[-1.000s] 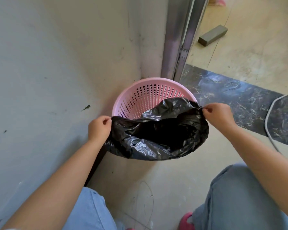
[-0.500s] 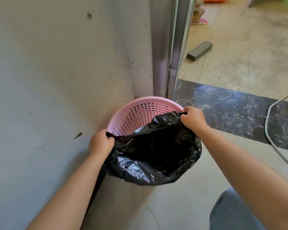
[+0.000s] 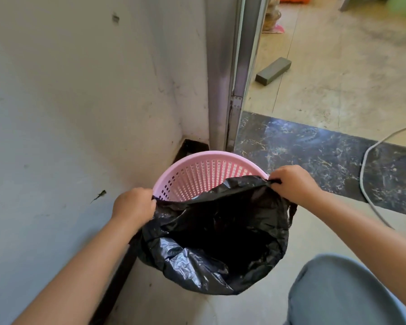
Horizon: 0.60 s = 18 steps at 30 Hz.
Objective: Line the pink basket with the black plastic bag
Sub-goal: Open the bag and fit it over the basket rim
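Note:
A round pink basket (image 3: 204, 160) with a perforated wall stands on the floor in the corner by the wall and door frame. A crinkled black plastic bag (image 3: 216, 242) hangs open over its near half, covering the near rim and the front of the basket. My left hand (image 3: 134, 207) grips the bag's edge at the basket's left rim. My right hand (image 3: 293, 184) grips the bag's edge at the right rim. The far inner wall of the basket shows bare above the bag's mouth.
A grey wall (image 3: 68, 113) runs along the left and a metal door frame (image 3: 239, 66) stands just behind the basket. A dark marble threshold (image 3: 314, 151), a white cable (image 3: 370, 184) and a grey block (image 3: 273, 71) lie to the right. My knee (image 3: 342, 292) is at bottom right.
Both hands have carried the bag's open mouth down and farther onto the basket, to its left and right rim. The view has tilted up and more of the doorway shows.

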{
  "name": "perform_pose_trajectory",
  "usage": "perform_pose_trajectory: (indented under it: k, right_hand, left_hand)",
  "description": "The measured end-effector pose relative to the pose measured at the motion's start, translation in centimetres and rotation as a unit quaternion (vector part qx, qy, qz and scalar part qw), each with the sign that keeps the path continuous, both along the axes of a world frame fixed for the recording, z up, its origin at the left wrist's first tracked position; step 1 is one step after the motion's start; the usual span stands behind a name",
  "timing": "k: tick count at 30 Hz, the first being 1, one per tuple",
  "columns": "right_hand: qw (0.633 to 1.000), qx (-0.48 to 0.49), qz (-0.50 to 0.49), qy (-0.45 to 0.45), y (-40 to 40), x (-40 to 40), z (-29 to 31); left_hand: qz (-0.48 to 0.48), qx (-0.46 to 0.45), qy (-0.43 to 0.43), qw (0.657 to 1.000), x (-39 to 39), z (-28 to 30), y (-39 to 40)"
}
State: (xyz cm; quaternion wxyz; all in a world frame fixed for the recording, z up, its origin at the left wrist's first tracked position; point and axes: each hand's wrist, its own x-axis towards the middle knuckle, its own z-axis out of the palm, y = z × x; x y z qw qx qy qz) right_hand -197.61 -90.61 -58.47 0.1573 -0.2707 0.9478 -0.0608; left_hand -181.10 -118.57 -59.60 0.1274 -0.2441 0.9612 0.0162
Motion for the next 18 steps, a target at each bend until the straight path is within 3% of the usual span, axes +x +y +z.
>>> perform_pose_trajectory:
  k: [2,5,7,11,14,18]
  right_hand:
    - [0.983,-0.133,-0.112,-0.061,0.3,-1.3,-1.0]
    - [0.883,-0.28,-0.276,-0.257,0.5,-2.8,-2.1]
    - [0.844,-0.308,-0.286,-0.334,0.5,-3.6,-2.8]
    - [0.816,-0.345,-0.257,-0.386,0.1,-4.7,-3.9]
    - [0.831,-0.36,-0.242,-0.349,-0.5,-5.1,-4.7]
    - [0.914,-0.297,-0.193,-0.199,-2.5,-4.9,-5.6]
  left_hand:
    - [0.019,0.005,0.033,0.999,-0.2,-0.2,-0.4]
    - [0.077,0.055,0.094,0.991,-1.0,-0.8,-0.7]
    - [0.115,0.098,0.117,0.981,-1.9,-1.1,-1.0]
    - [0.174,0.154,0.072,0.97,-4.4,-1.3,-2.5]
    - [0.185,0.176,0.03,0.966,-5.7,-1.6,-3.4]
    - [0.149,0.118,0.023,0.982,-6.5,-2.2,-3.2]
